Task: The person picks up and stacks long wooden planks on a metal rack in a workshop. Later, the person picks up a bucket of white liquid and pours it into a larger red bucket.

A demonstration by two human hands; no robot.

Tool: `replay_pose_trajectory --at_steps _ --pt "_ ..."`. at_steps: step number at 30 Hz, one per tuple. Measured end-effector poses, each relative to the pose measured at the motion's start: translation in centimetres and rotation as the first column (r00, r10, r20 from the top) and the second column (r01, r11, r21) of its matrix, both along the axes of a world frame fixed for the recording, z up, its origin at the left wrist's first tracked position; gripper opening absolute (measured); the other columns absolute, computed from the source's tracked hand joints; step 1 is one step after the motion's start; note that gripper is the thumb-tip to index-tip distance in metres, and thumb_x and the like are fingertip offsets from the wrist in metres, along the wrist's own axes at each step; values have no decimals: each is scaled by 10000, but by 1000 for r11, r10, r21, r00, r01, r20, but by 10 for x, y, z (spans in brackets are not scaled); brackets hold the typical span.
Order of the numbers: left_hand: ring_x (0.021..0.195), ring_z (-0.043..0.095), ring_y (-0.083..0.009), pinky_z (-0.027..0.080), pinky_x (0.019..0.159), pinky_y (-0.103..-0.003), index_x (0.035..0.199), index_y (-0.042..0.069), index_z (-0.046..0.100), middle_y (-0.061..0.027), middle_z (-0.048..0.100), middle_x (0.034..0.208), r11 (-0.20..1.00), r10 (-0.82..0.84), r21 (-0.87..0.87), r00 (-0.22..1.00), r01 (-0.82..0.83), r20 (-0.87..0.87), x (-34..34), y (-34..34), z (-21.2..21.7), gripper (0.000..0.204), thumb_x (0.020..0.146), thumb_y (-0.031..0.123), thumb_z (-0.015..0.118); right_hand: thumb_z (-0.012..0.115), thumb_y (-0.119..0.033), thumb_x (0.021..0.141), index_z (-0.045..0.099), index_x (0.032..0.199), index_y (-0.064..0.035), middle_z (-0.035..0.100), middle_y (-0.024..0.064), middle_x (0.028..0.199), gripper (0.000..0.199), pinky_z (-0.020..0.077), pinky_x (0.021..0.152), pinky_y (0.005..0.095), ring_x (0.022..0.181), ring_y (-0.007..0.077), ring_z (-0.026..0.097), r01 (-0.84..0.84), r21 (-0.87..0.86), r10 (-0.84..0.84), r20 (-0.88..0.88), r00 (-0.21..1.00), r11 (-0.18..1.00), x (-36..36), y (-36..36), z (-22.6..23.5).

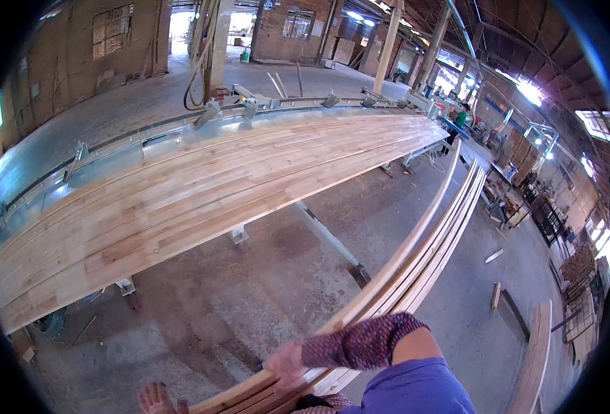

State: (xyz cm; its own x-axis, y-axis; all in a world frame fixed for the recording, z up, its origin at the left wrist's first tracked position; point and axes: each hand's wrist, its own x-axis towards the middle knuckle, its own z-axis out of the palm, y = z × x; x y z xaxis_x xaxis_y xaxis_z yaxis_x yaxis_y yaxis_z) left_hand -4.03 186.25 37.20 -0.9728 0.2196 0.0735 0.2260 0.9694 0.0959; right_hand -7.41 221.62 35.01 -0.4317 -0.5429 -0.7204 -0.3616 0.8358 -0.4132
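Note:
Several long wooden strips (450,214) lie side by side in a bundle that runs from the bottom edge toward the far right. Across the near part of the bundle reaches my right hand (287,362), somewhat blurred, its fingers closed over the outermost strip. A patterned sleeve cover wraps that forearm. At the bottom edge, just left of the strips' near ends, my left hand (157,399) shows with its fingers stretched out and nothing in them. To the left spreads a wide panel of joined wooden strips (201,186), resting on a long metal frame.
Clamps (249,109) line the panel's far side. A metal beam (329,241) extends from under the panel across the concrete floor toward the bundle. More boards (533,359) lie at lower right. A person in green (461,119) stands beyond the panel's far end.

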Motion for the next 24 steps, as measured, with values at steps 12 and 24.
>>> replay_pose_trajectory --at_steps 12,24 --pt "1000 654 -268 541 784 -470 1265 275 597 -41 624 1248 985 -116 -56 874 161 472 27 -41 -98 366 958 371 424 647 -444 778 479 1249 72 585 281 1109 719 445 904 521 1034 453 564 52 -349 -302 -717 628 936 -181 9 -8" --pt "1215 489 -370 382 992 -560 1326 95 502 -200 518 1302 963 184 24 723 -268 665 -19 20 19 646 836 508 586 391 -166 941 438 1382 -8 412 251 1439 471 305 1094 541 1314 393 436 388 16 -125 -934 334 921 -369 -20 -67"
